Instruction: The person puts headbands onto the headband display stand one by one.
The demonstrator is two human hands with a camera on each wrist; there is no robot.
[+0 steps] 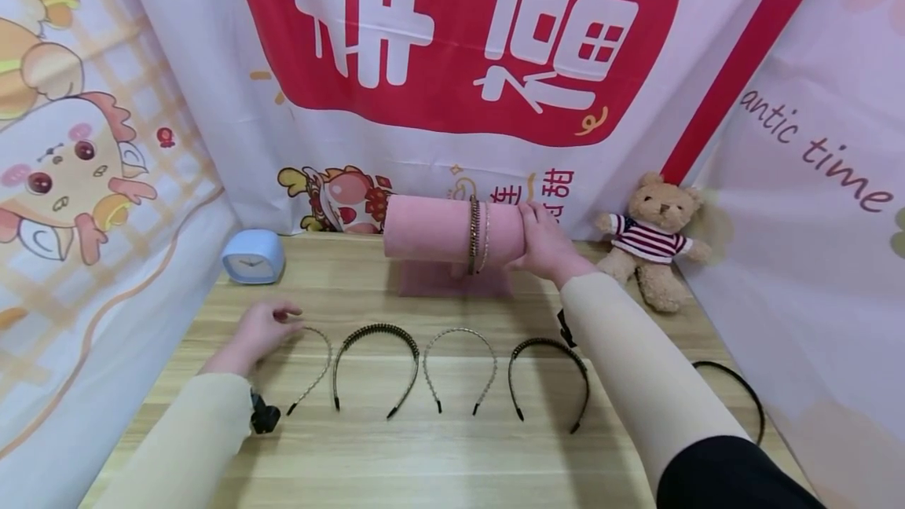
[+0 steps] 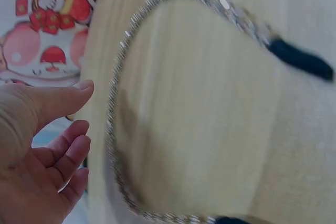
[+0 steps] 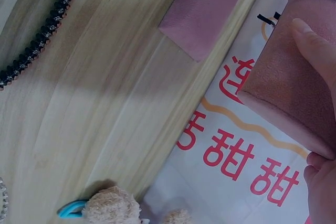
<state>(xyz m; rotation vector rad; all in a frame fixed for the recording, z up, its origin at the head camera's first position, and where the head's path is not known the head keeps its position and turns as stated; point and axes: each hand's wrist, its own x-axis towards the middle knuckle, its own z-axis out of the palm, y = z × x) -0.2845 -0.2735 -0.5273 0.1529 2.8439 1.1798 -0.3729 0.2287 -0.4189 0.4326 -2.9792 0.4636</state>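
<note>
A pink velvet display stand (image 1: 431, 228) with a horizontal roll stands at the back of the table. Two headbands, a dark gold one (image 1: 474, 236) and a thin silver one (image 1: 485, 238), hang over the roll. My right hand (image 1: 547, 243) grips the roll's right end; in the right wrist view the thumb lies along its surface and the fingers are at its edge. Beside a silver beaded headband (image 1: 321, 371) lying on the table is my left hand (image 1: 265, 328). The left wrist view shows its thumb and loosely bent fingers apart from the band, holding nothing.
Right of the silver band lie a dark beaded headband (image 1: 382, 328), another silver one (image 1: 459, 330) and a black one (image 1: 544, 342). One more black headband (image 1: 749, 391) is at the far right. A blue clock (image 1: 253, 258) and a teddy bear (image 1: 657, 238) stand at the back.
</note>
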